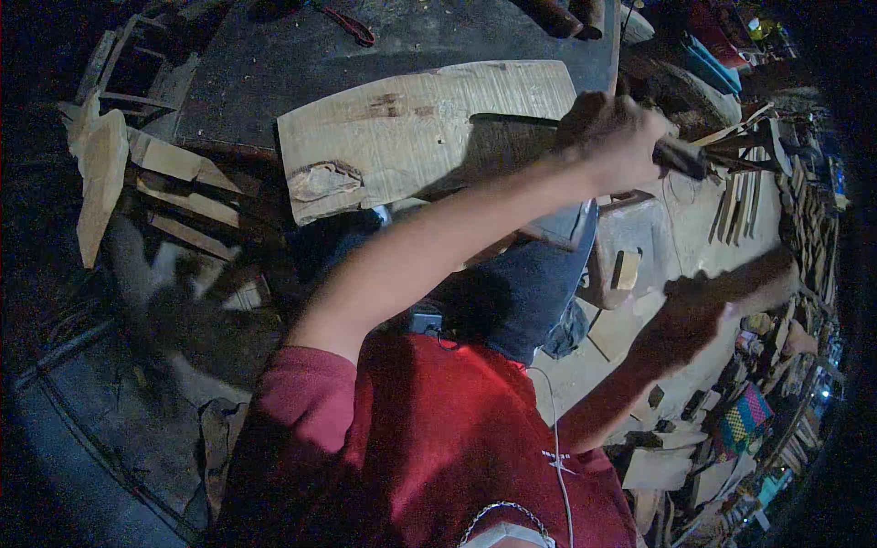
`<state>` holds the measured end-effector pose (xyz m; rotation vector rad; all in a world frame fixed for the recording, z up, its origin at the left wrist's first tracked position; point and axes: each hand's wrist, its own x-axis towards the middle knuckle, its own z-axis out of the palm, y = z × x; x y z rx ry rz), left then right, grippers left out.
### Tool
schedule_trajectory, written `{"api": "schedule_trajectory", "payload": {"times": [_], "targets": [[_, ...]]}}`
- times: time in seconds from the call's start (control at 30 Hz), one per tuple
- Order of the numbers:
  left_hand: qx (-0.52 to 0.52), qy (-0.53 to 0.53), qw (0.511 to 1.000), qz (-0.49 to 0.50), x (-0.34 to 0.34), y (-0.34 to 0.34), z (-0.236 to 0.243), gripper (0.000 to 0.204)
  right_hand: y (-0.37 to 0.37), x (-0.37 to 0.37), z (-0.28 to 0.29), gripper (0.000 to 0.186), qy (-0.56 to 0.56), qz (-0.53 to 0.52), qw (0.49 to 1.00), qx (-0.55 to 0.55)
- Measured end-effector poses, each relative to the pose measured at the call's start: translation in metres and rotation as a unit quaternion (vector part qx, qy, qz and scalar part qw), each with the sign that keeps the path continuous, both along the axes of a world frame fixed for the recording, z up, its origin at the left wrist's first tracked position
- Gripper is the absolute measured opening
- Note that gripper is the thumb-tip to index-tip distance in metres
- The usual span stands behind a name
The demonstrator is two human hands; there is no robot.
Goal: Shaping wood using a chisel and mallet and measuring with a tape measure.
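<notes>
A broad pale wooden board (393,146) with a knot near its left end lies across the dark table's near edge, in front of my body. My left hand (626,142) is raised over the board's right end, closed round a short dark handle (681,160); the rest of that tool is hidden or too dark to make out. Lower on the right, my right hand (699,310) is in shadow and smeared by motion. It seems wrapped round a thick brown piece (767,279) whose kind I cannot tell. The two hands are apart.
Beyond the board stretches the dark tabletop (265,73), with a red cord (352,23) on it. Cut wood pieces (100,173) stand at the left. A stool (635,228) is at the right, near a wood pile (658,466) and a colourful woven item (746,417).
</notes>
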<state>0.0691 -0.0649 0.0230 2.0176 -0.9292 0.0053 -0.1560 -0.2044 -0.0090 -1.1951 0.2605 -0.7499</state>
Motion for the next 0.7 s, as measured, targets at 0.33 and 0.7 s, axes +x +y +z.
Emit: {"api": "schedule_trajectory", "payload": {"times": [0.33,0.7], "targets": [[-0.047,0.036,0.998,-0.011,-0.004,-0.009,0.005,0.029,-0.068,0.004,0.040,0.044,0.002,-0.081,0.992,-0.096],[0.026,0.075,0.997,0.011,-0.006,0.004,0.018,0.032,-0.098,0.024,-0.030,0.072,0.108,0.052,0.987,0.103]]}}
